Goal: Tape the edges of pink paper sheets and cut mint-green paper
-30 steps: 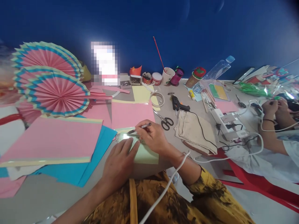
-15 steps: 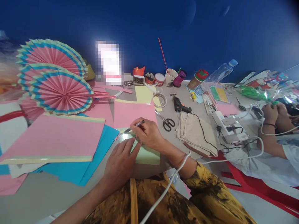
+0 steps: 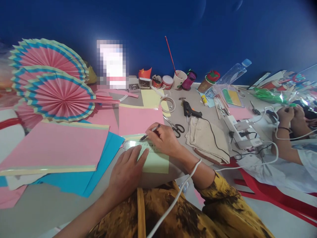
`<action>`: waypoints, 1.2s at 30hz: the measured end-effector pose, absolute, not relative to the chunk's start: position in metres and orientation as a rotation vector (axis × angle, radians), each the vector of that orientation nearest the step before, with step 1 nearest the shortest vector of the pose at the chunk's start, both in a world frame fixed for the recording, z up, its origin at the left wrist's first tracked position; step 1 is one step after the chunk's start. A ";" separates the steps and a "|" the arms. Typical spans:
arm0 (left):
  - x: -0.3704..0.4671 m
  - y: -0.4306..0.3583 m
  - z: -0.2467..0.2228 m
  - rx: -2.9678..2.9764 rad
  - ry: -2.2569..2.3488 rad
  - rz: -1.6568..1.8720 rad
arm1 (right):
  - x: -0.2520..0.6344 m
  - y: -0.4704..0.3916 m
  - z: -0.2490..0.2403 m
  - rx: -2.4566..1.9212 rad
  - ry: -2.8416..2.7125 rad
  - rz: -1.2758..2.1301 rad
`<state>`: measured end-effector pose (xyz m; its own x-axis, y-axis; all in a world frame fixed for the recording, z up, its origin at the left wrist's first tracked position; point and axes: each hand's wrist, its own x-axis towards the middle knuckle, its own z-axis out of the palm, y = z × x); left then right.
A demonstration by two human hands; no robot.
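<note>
A clear ruler (image 3: 148, 146) lies across a pale yellow-green paper (image 3: 156, 163) near the table's front edge. My left hand (image 3: 128, 165) rests on the ruler's left part, fingers spread and pressing down. Pinched in my right hand (image 3: 164, 139) is a dark pen (image 3: 154, 129), its tip by the ruler's upper edge. Just beyond sits a pink sheet (image 3: 140, 119) with pale yellow strips along its edges. Black-handled scissors (image 3: 178, 129) lie to the right of it, partly behind my right hand.
Pink and blue folded paper fans (image 3: 63, 97) stand at the left, behind a large pink sheet (image 3: 56, 147). Right are a glue gun (image 3: 192, 110), a folded cloth (image 3: 206, 140) and a power strip (image 3: 240, 132). Another person's hands (image 3: 291, 117) are at far right.
My right hand with the pen has moved right along the ruler, uncovering more of the ruler's markings. My left hand stays on the ruler. The view has shifted slightly.
</note>
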<state>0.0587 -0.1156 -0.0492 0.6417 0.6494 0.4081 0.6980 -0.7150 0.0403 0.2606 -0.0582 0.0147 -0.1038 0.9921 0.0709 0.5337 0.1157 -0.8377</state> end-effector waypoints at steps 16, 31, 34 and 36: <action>0.055 -0.115 -0.045 -2.786 -1.142 -0.487 | 0.332 -0.104 0.016 -1.721 -1.569 0.682; 0.056 -0.113 -0.039 -2.813 -1.113 -0.497 | 0.352 -0.120 0.009 -1.775 -1.404 0.695; 0.055 -0.113 -0.040 -2.807 -1.104 -0.488 | 0.354 -0.126 0.008 -1.747 -1.335 0.667; 0.055 -0.113 -0.041 -2.811 -1.115 -0.478 | 0.354 -0.128 0.008 -1.707 -1.245 0.646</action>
